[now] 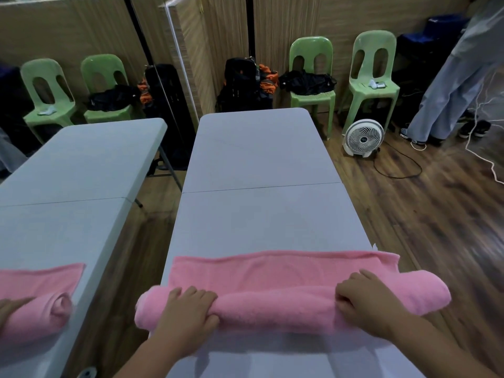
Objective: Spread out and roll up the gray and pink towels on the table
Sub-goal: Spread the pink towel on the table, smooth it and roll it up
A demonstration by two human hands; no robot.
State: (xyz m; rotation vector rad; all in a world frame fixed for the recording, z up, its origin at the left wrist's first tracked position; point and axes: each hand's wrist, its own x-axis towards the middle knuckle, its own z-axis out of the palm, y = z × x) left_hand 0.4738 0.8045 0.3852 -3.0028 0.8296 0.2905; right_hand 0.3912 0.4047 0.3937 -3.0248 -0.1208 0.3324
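A pink towel (281, 271) lies across the near part of the grey folding table (256, 159). Its near portion is wound into a thick roll that spans the table's width and overhangs both side edges. A flat strip of towel still lies beyond the roll. My left hand (188, 309) presses on the roll near its left end, fingers curled over it. My right hand (362, 298) grips the roll near its right end. No gray towel is visible.
A mirror on the left reflects the table, the towel roll (32, 315) and a hand. Green plastic chairs (373, 75) with bags stand behind the table. A white floor fan (364, 137) and cables lie at the right. A person's legs (450, 85) stand at the far right.
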